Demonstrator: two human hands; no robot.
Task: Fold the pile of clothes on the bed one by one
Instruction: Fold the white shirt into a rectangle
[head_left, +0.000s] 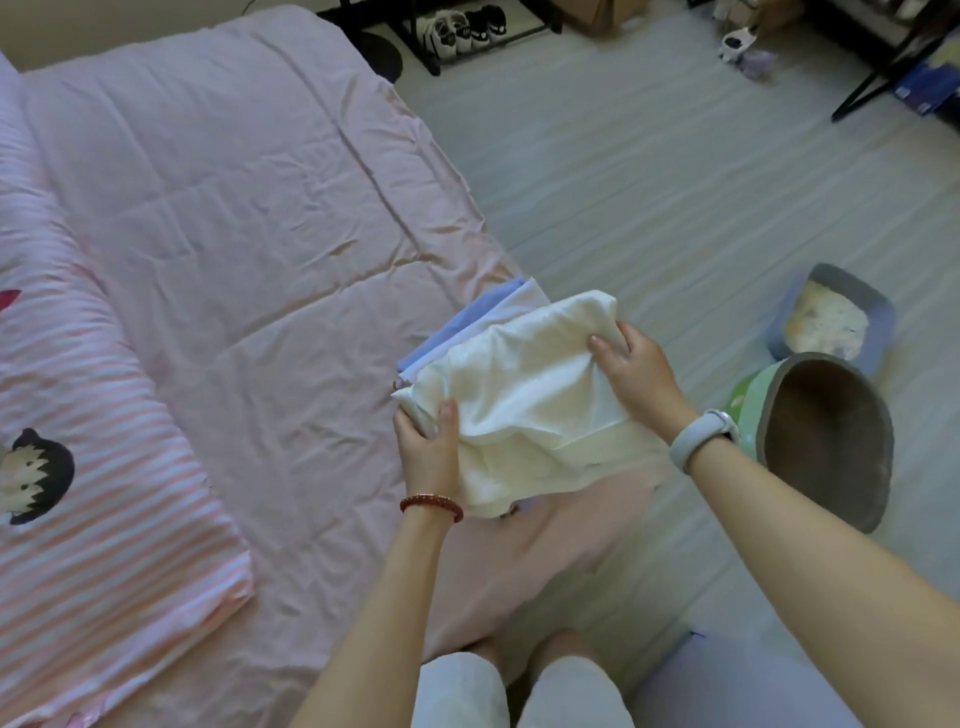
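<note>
Both arms reach forward over the near corner of the bed, forearms bare, converging on one bundle. The left hand sits palm-in at the bundle's near-left end, thumb curled up over the top edge and the fingers tucked underneath, clamping the cloth between them. A red bead bracelet rings that wrist. The right hand comes in from the far-right side, wrist bent down, thumb pressed onto the top of the fabric and the fingers wrapped round its edge, so it too pinches cloth. A pale watch band crosses that wrist.

Between the two grips runs the folded cream garment, its long axis slanting from the left hand up toward the right hand, the far-right corner pointing away toward the floor side. It bulges loosely between the hands and droops below the line of the grips, a hem band showing along its lower right edge. Just beyond the left thumb, folded lilac and blue clothes peek out from under the cream piece, stacked on the pink sheet at the bed's edge. Whether the cream garment rests on that stack or is lifted just clear, I cannot tell.

Beyond the right wrist stands a grey-rimmed bin.
</note>
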